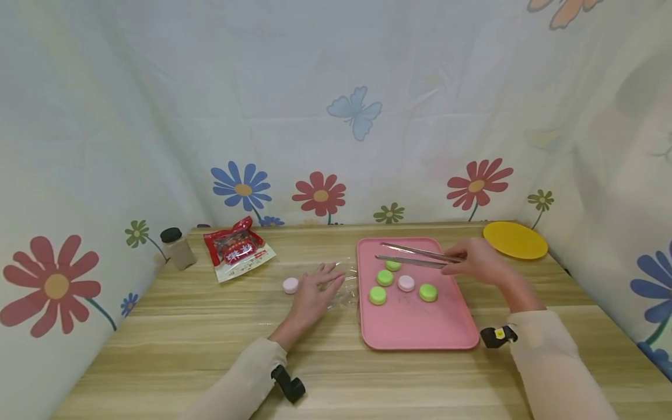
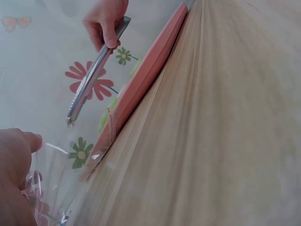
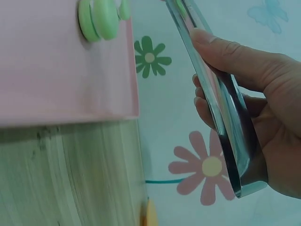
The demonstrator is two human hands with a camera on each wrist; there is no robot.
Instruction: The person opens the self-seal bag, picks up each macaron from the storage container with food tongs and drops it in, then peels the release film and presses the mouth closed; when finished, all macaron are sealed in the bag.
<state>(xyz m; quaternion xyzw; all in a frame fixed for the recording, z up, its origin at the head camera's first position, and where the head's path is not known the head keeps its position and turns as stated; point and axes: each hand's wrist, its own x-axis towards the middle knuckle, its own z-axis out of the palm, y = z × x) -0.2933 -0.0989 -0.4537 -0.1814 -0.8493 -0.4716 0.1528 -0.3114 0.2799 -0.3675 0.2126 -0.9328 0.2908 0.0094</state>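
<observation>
My right hand [image 1: 476, 262] grips metal tongs [image 3: 221, 101] over the far part of a pink tray [image 1: 420, 335]. The tongs' two arms stand slightly apart, with nothing between their tips. Below them on the tray lie several green macarons [image 1: 377, 295] and one pale pink macaron [image 1: 406, 283]. Left of the tray, my left hand [image 1: 313, 294] rests with its fingers extended over a clear plastic bag [image 1: 343, 291]. Another pale pink macaron [image 1: 290, 285] lies just left of that hand. In the left wrist view crinkled plastic shows beside the thumb.
A red and white snack packet [image 1: 238, 249] lies at the back left, beside a jar [image 1: 178, 249] with a black lid. At the back right is a yellow plate [image 1: 515, 240]. A flower-patterned curtain [image 1: 294, 116] hangs behind and around the wooden table [image 1: 210, 338].
</observation>
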